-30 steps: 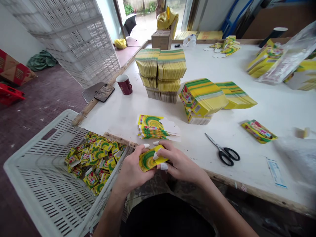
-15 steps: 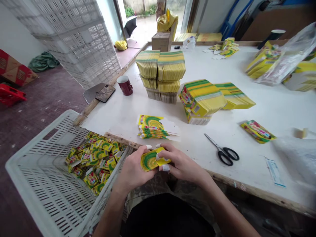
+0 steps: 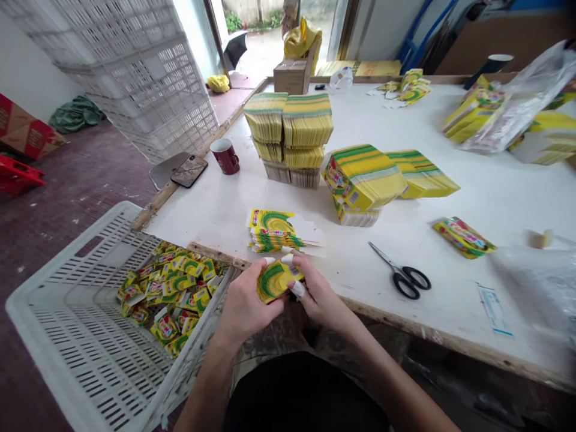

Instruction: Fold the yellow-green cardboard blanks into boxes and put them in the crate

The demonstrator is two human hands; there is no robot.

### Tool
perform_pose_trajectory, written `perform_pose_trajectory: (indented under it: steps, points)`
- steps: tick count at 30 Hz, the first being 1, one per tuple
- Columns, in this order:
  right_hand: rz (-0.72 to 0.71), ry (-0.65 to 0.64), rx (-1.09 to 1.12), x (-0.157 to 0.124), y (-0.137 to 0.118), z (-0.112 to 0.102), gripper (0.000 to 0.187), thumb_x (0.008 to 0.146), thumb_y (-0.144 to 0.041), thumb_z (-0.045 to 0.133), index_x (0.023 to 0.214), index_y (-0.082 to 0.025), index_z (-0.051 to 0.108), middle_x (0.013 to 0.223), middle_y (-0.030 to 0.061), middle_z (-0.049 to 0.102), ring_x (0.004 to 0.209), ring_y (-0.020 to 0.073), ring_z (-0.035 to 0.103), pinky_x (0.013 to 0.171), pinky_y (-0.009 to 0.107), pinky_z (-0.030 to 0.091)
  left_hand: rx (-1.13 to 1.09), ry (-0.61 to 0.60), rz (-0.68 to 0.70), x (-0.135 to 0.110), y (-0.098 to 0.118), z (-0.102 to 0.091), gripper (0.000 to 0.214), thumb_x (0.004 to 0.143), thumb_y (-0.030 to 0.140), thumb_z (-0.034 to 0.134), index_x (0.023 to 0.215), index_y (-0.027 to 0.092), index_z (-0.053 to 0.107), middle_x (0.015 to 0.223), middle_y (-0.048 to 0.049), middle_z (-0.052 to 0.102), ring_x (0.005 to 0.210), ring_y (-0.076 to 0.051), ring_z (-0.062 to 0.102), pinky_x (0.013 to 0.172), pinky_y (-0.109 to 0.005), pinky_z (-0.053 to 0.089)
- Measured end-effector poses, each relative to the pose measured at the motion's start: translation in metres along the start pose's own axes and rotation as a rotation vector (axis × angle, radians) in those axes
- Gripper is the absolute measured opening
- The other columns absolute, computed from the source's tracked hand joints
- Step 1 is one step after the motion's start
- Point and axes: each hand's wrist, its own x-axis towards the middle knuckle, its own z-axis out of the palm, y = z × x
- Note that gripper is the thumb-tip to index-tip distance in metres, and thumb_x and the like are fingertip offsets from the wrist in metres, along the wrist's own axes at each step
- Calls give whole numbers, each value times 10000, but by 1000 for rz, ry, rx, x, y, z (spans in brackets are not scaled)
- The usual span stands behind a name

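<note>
Head view: one yellow carton [image 3: 272, 283], held just off the near edge of the bench [image 3: 198, 216], right of the white crate [image 3: 49, 282]. Left hand [image 3: 246, 305]: curled round the carton's left end, thumb along the near side. Right hand [image 3: 319, 295]: fingers drawn in on the opposite end, exact contact partly hidden. Likely faults: card creased by uneven squeezing; carton dropped, only the hands appearing to support it. Near-edge hazard: flat-carton pile [image 3: 274, 227] just beyond the fingertips, could be nudged by a forward push. Open room: bare top between pile and scissors [image 3: 398, 270]; more leftward, toward the mug [image 3: 225, 157].
</note>
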Motion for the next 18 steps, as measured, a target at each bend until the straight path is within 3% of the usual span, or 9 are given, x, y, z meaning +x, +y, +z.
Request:
perform_pose_trajectory:
  steps: [2, 4, 7, 9, 11, 13, 15, 18]
  points:
    - [2, 22, 45, 2, 1, 5, 458, 921, -258, 497, 1344, -196, 334, 1391, 165, 445, 1286, 261, 455, 1051, 445, 391, -145, 61, -27, -1, -3, 3, 570, 641, 283, 748, 1168, 208, 542, 1074, -80, 675, 969, -245, 647, 868, -360, 509]
    - [36, 48, 112, 9, 4, 6, 562, 896, -283, 551, 1385, -205, 285, 1389, 161, 461, 1213, 249, 539, 1006, 422, 442, -425, 242, -69, -2, -8, 2, 624, 634, 298, 775, 1202, 224, 527, 1055, -65, 678, 903, -211, 660, 797, -308, 529]
    - [81, 228, 24, 27, 12, -5, 386, 888, -271, 548, 1251, -189, 446, 1220, 136, 596, 1052, 235, 631, 927, 402, 488, -939, 725, -98, 1, -17, -6, 577, 727, 545, 653, 1196, 231, 532, 1066, -58, 664, 872, -178, 663, 738, -266, 542]
    - [97, 379, -202, 44, 17, -16, 282, 867, -215, 548, 1146, -187, 524, 1096, 118, 646, 999, 249, 624, 896, 412, 485, -1209, 891, -191, 4, -21, -12, 657, 761, 723, 467, 1146, 197, 553, 1115, -99, 641, 1011, -209, 642, 837, -306, 539]
    - [120, 347, -465, 59, 21, -22, 332, 822, -140, 555, 1152, -163, 529, 1107, 141, 641, 1016, 283, 590, 888, 432, 468, -1378, 842, -362, 7, -22, -13, 720, 760, 766, 413, 1143, 168, 530, 1172, -149, 610, 1122, -236, 602, 933, -359, 508]
    - [143, 233, -640, 71, 24, -22, 386, 784, -70, 538, 1165, -131, 531, 1093, 166, 644, 1001, 304, 576, 874, 441, 457, -1443, 730, -489, 8, -21, -9, 661, 777, 711, 476, 1138, 159, 514, 1179, -167, 606, 1094, -234, 619, 921, -373, 515]
    - [152, 166, -697, 77, 26, -18, 406, 760, -20, 512, 1153, -119, 541, 1058, 173, 649, 973, 308, 574, 863, 439, 450, -1442, 644, -527, 7, -20, 0, 557, 799, 627, 535, 1103, 160, 541, 1131, -149, 633, 991, -210, 655, 839, -338, 542]
    - [147, 165, -684, 80, 27, -13, 407, 737, 0, 500, 1122, -127, 536, 1040, 168, 635, 960, 304, 563, 858, 437, 444, -1398, 559, -494, 6, -19, 12, 428, 813, 527, 584, 1043, 166, 605, 984, -96, 674, 834, -163, 661, 712, -267, 540]
